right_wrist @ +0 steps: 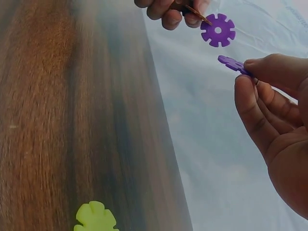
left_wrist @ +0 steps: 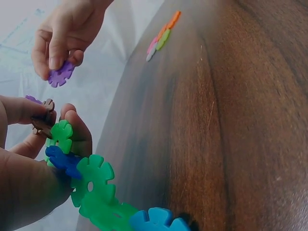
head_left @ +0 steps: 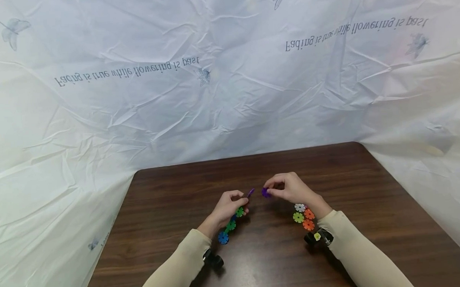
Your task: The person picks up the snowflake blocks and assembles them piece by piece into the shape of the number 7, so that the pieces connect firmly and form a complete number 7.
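My left hand [head_left: 229, 207] pinches a brown notched disc [left_wrist: 43, 124] near one end of a chain of interlocking snowflake discs. The chain runs down through green discs [left_wrist: 94, 180], a dark blue disc [left_wrist: 65, 161] and a lighter blue disc [head_left: 223, 238] at its lower end. Beyond the brown disc, a purple disc [right_wrist: 218, 30] is joined on at the tip. Between thumb and fingertips, my right hand [head_left: 290, 188] holds a separate purple disc [right_wrist: 233, 64], a small gap away from the chain's purple one.
Several loose discs lie on the brown table [head_left: 171, 204] by the right wrist: a white disc [head_left: 300, 207], a yellow-green disc [head_left: 298, 217] and orange discs [head_left: 308, 224]. Pink shows beside them. White printed sheeting [head_left: 229, 118] hangs behind the table.
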{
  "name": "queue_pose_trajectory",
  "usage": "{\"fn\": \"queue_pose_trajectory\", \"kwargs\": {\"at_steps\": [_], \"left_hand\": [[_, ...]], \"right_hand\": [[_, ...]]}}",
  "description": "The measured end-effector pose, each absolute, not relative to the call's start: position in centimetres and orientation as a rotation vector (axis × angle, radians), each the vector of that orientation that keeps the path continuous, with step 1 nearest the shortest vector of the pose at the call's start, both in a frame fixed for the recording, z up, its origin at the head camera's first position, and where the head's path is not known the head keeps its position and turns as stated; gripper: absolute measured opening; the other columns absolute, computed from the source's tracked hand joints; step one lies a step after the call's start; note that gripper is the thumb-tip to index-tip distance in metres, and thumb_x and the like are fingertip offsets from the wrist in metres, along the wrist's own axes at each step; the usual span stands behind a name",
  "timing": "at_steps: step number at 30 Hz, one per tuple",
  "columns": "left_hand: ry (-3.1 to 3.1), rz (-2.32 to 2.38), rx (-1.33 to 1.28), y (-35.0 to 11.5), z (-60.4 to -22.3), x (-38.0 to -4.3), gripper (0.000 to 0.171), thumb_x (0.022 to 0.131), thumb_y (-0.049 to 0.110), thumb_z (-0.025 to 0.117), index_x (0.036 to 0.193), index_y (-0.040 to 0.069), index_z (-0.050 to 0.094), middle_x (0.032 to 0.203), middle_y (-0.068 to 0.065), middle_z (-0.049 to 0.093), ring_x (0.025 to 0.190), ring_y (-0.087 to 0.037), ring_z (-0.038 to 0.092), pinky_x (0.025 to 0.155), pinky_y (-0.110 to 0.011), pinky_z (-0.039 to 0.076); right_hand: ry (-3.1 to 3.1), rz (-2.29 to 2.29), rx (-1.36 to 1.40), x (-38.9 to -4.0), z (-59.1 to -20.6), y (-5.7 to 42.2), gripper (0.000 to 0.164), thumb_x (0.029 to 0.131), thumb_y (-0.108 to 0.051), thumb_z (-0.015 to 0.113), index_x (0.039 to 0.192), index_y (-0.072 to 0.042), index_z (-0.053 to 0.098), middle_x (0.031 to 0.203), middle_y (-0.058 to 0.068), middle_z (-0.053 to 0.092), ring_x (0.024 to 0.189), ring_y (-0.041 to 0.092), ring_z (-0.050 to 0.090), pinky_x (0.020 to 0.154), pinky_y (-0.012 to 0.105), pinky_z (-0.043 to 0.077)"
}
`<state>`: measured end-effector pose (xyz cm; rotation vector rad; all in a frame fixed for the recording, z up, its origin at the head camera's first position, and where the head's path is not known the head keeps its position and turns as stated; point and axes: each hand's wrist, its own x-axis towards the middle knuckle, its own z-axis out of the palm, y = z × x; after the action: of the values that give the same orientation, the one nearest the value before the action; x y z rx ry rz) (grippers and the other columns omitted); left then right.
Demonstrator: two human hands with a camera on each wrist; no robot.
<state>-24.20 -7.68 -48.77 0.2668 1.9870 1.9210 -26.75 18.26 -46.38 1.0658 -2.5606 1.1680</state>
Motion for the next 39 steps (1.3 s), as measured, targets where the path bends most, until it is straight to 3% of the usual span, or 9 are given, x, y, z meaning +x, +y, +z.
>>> {"fn": "queue_pose_trajectory", "kwargs": {"at_steps": [7,14,23,39], "left_hand": [[1.983,1.922,0.272,-7.6,-49.0,-24.0,0.011,0.094,0.006,0.062,0.096,-0.005,0.061,0.085,-0.018,0.066,0.064,-0.018,0.065,0.069,-0.045,0.059],[1.98,1.917,0.277,-7.5,-49.1,-24.0,0.015,0.092,0.004,0.063,0.099,-0.01,0.061,0.085,-0.02,0.065,0.064,-0.019,0.065,0.069,-0.046,0.059],[1.995,1.893,0.353,-7.6,-48.7,-24.0,0.008,0.094,0.004,0.061,0.089,-0.001,0.062,0.102,-0.04,0.06,0.065,-0.016,0.064,0.067,-0.04,0.059],[2.019,1.868,0.371,-7.7,-49.1,-24.1,0.01,0.095,0.005,0.062,0.09,-0.004,0.064,0.107,-0.04,0.06,0.065,-0.016,0.063,0.064,-0.035,0.057]], "right_hand": [[-2.525,1.17,1.074,-26.7,-46.2,17.9,0.014,0.09,-0.016,0.072,0.103,-0.019,0.074,0.087,-0.009,0.07,0.067,0.003,0.062,0.057,0.024,0.052],[-2.483,1.204,1.079,-26.9,-46.1,17.4,0.013,0.091,-0.017,0.071,0.103,-0.019,0.073,0.087,-0.009,0.069,0.066,0.003,0.061,0.055,0.027,0.052],[-2.494,1.255,1.067,-27.1,-45.7,17.0,0.013,0.092,-0.018,0.069,0.105,-0.018,0.072,0.087,-0.005,0.068,0.065,0.009,0.064,0.054,0.029,0.053],[-2.51,1.352,0.999,-26.8,-45.7,16.4,0.014,0.091,-0.017,0.07,0.105,-0.017,0.073,0.083,-0.004,0.069,0.064,0.01,0.063,0.052,0.029,0.051]]}}
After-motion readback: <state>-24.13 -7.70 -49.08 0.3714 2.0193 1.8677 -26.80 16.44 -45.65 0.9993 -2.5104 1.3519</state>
